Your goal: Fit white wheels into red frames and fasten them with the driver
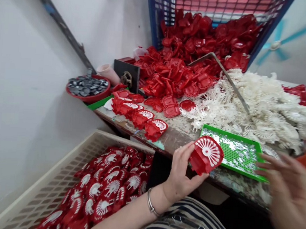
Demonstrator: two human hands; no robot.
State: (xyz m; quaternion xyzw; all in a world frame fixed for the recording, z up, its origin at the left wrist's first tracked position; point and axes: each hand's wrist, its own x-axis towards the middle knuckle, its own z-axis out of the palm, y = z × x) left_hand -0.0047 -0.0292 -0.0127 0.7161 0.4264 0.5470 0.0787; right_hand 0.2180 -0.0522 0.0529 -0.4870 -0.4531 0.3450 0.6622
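Over to the far left of the green tray (243, 172), and lower than it, sits a pale crate (48, 180) heaped with red-and-white pieces. Left of the tray and further back, a red bowl (102, 92) of grey discs; closer to the tray, a row of red cases (156, 125) on the tabletop (180, 137). Now my left grip (178, 177), just off the tray's left end: thumb and fingers closed on the edges of one red case (199, 161), its white fan (206, 151) facing me. It's tilted; I can't call its long axis. Silver bits (240, 153) lie in the tray, right of the case; behind, a white heap (274, 102). And my right grip (290, 190), blurred at the tray's right end, fingers loosely spread, pointing left towards the case, well apart from it. Whether it pinches anything, I can't tell. Left is nearer, touching.
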